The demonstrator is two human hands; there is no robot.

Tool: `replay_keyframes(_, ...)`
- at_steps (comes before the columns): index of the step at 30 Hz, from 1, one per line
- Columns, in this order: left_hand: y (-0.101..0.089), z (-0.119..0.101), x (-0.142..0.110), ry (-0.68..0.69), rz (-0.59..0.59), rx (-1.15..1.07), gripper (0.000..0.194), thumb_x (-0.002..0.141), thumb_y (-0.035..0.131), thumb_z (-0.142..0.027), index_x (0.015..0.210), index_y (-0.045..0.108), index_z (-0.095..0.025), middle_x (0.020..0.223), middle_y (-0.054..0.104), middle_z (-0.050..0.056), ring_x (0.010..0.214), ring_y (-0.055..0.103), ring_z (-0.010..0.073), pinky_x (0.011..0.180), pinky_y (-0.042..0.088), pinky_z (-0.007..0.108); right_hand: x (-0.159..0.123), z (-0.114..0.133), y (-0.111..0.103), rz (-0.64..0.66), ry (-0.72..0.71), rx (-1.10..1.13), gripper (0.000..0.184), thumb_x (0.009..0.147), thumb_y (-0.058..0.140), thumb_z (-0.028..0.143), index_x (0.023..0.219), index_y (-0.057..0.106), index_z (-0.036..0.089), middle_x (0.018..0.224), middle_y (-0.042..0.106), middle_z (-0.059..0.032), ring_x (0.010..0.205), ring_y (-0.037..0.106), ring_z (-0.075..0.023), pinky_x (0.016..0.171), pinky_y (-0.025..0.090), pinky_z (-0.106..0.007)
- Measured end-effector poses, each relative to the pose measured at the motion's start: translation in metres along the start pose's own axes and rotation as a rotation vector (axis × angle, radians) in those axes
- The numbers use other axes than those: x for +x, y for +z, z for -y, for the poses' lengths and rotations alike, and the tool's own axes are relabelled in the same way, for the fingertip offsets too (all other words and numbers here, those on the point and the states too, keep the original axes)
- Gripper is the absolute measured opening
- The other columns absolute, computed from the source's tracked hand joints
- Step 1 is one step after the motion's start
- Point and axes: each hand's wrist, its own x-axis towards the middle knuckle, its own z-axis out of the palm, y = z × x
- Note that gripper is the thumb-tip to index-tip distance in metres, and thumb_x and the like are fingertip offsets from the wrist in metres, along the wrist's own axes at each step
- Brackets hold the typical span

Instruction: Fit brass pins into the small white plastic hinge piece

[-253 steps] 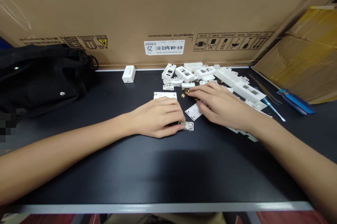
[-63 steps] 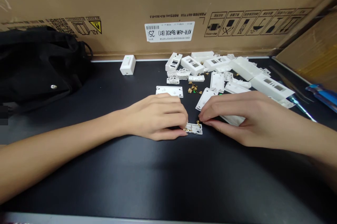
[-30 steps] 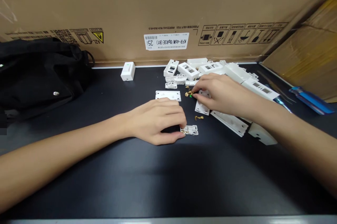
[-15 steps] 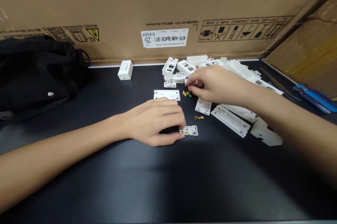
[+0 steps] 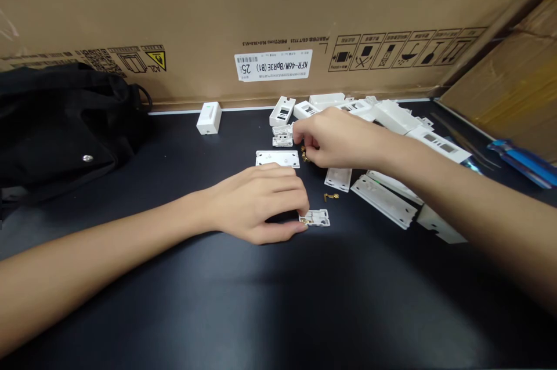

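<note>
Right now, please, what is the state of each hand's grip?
Left hand: closed, holding a small white plastic part.
Right hand: half-closed above small brass parts; cannot tell if it holds anything.

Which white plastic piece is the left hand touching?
The small white piece at the left hand's fingertips, brass at its edge, lying frontmost, apart from the rest.

My left hand (image 5: 256, 203) rests palm-down, fingers curled low, as my right hand (image 5: 335, 138) reaches farther forward, fingertips bunched downward, left forearm (image 5: 108, 239) and right forearm (image 5: 474, 184) outstretched.
</note>
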Motion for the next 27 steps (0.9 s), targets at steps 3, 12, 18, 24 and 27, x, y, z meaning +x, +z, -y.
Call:
replay_keyframes(3, 0.0, 0.001, 0.0, 0.006, -0.003, 0.005, 0.019, 0.101, 0.054, -0.034, 0.097, 0.063, -0.018, 0.093, 0.07, 0.007, 0.085, 0.061, 0.0186, 0.081, 0.047, 0.032, -0.001, -0.001, 0.0, -0.039, -0.049, -0.003, 0.03, 0.076, 0.054, 0.008, 0.095, 0.073, 0.019, 0.088, 0.071, -0.0065, 0.074, 0.061, -0.0198, 0.065, 0.039, -0.031)
replay_keyframes(12, 0.0, 0.002, 0.0, 0.016, -0.02, 0.032, 0.019, 0.101, 0.053, -0.033, 0.093, 0.062, -0.018, 0.093, 0.07, 0.006, 0.084, 0.059, 0.0178, 0.081, 0.045, 0.032, -0.045, -0.007, -0.023, -0.151, -0.002, 0.123, 0.017, 0.086, 0.057, 0.026, 0.086, 0.074, 0.024, 0.079, 0.072, -0.0033, 0.07, 0.063, -0.0202, 0.064, 0.042, -0.033)
replay_keyframes(18, 0.0, 0.002, 0.0, 0.004, -0.013, 0.015, 0.019, 0.101, 0.053, -0.034, 0.093, 0.062, -0.018, 0.093, 0.07, 0.006, 0.084, 0.059, 0.0178, 0.083, 0.045, 0.032, -0.045, -0.007, -0.015, -0.14, 0.068, 0.176, 0.016, 0.087, 0.06, 0.029, 0.085, 0.075, 0.024, 0.078, 0.075, -0.0022, 0.068, 0.067, -0.0209, 0.064, 0.045, -0.035)
replay_keyframes(24, 0.001, 0.002, 0.0, 0.004, -0.019, 0.028, 0.019, 0.101, 0.053, -0.033, 0.093, 0.062, -0.018, 0.092, 0.07, 0.006, 0.083, 0.06, 0.0177, 0.081, 0.045, 0.032, -0.033, -0.018, -0.014, -0.131, 0.124, 0.145, 0.018, 0.088, 0.06, 0.029, 0.093, 0.076, 0.021, 0.082, 0.077, -0.0042, 0.07, 0.068, -0.0214, 0.067, 0.048, -0.036)
replay_keyframes(27, 0.001, 0.001, 0.0, 0.012, -0.017, 0.047, 0.02, 0.102, 0.052, -0.034, 0.093, 0.062, -0.019, 0.093, 0.07, 0.006, 0.083, 0.059, 0.0176, 0.081, 0.045, 0.032, -0.035, -0.026, -0.012, -0.082, 0.104, 0.129, 0.017, 0.085, 0.063, 0.031, 0.093, 0.076, 0.023, 0.082, 0.077, -0.0035, 0.068, 0.067, -0.0214, 0.064, 0.046, -0.036)
